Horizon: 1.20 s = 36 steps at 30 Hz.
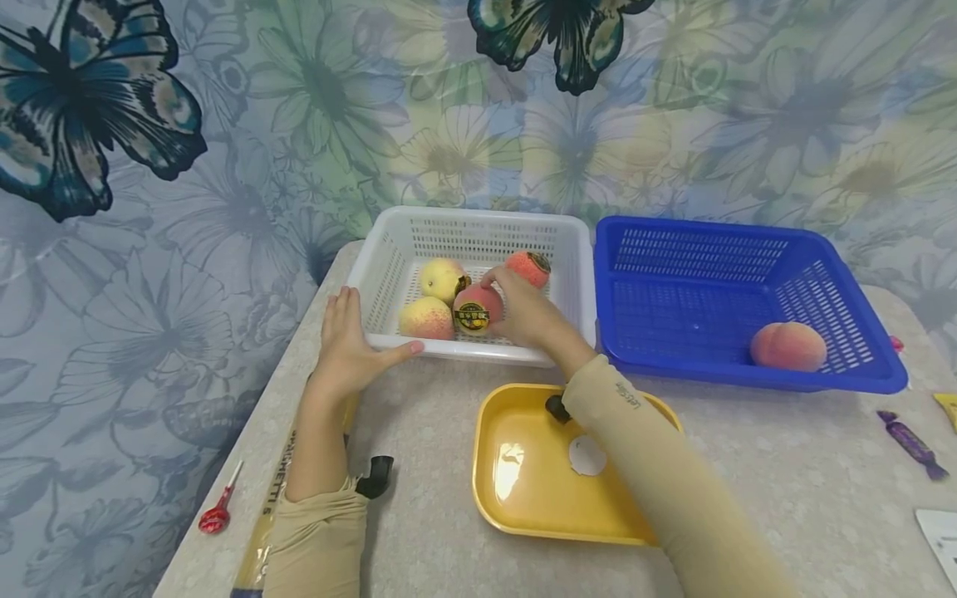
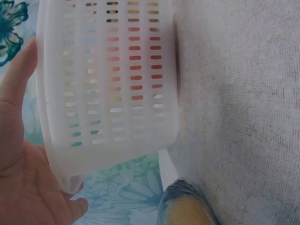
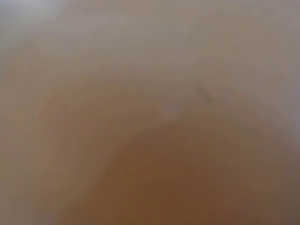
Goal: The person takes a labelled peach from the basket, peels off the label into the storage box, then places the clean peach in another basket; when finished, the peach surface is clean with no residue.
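Observation:
In the head view a white plastic basket (image 1: 471,352) holds several peaches. My right hand (image 1: 523,311) reaches over its front rim, fingers and thumb curled round a red peach (image 1: 473,301) with a black-and-gold label. Left of that peach lie two yellowish ones, a rear peach (image 1: 441,278) and a front peach (image 1: 426,319); another red peach (image 1: 529,267) sits behind the hand. At the basket's front left corner my left hand (image 1: 351,353) touches the rim with extended fingers, its thumb along the front edge. The right wrist view is a close brown blur.
A blue basket (image 1: 695,372) stands right of the white one, with one peach (image 1: 788,346) inside. Nearer me is a yellow tray (image 1: 516,519), partly under the right sleeve. A lollipop (image 1: 215,519) and a spaghetti pack (image 1: 257,548) lie left, a purple-wrapped candy (image 1: 914,444) right.

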{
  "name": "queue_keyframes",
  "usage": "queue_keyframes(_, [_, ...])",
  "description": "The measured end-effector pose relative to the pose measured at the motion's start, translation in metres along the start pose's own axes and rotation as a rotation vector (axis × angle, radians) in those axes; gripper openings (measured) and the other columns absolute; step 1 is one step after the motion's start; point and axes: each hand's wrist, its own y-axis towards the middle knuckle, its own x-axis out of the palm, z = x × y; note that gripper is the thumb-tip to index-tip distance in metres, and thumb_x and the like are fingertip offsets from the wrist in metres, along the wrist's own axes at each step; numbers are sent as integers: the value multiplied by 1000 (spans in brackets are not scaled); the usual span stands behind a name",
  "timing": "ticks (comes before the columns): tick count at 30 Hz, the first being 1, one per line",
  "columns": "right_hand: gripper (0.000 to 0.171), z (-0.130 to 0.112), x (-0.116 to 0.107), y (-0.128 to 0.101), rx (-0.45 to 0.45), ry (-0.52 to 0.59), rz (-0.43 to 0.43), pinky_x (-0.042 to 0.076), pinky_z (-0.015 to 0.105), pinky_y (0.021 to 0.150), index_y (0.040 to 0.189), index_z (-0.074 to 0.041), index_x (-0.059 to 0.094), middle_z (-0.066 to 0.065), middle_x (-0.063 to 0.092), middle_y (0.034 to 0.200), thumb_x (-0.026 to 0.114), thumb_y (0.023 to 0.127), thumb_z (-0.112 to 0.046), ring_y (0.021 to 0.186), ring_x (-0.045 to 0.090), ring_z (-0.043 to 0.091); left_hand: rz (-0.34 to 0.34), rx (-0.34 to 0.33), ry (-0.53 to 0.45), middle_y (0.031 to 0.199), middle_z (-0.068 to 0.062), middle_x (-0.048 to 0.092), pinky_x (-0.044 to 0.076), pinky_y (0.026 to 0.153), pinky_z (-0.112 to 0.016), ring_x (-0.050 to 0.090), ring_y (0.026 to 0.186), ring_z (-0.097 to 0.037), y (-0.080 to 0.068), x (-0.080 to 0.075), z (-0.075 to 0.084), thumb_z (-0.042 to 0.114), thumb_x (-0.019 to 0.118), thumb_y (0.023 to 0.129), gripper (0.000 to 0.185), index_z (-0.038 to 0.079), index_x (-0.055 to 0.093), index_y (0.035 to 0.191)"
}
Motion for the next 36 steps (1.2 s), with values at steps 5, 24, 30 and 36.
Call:
queue_keyframes(5, [67,-4,-1,1,26,-53,5,49,46,101,131,-22,47,2,56,136,86,77,-17,124,56,23,-1,0,-7,165,-23,-7,5,121,-65,-10,153,-42,0,0,0,51,82,75,131,-3,-4,157])
queue_keyframes(24, [83,-5,0,2,79,-270,-30,49,57,98,150,-29,40,7,48,149,82,80,-42,128,54,32,-4,-5,-12,166,-22,-8,2,121,-64,-12,153,-41,0,-2,1,52,82,75,131,-2,-4,157])
queue_keyframes(30, [83,-4,1,0,84,-258,-16,49,60,95,151,-32,38,13,42,152,81,81,-43,125,56,39,1,4,-22,165,-24,-7,4,122,-63,-10,153,-42,1,-1,-1,50,83,74,131,-3,-4,157])
queue_keyframes(36, [84,-4,-1,-4,114,-226,12,49,62,97,153,-27,34,21,38,153,78,83,-44,125,55,42,2,4,-13,165,-24,-6,4,122,-64,-8,152,-43,1,0,-2,52,83,73,133,-3,-4,157])
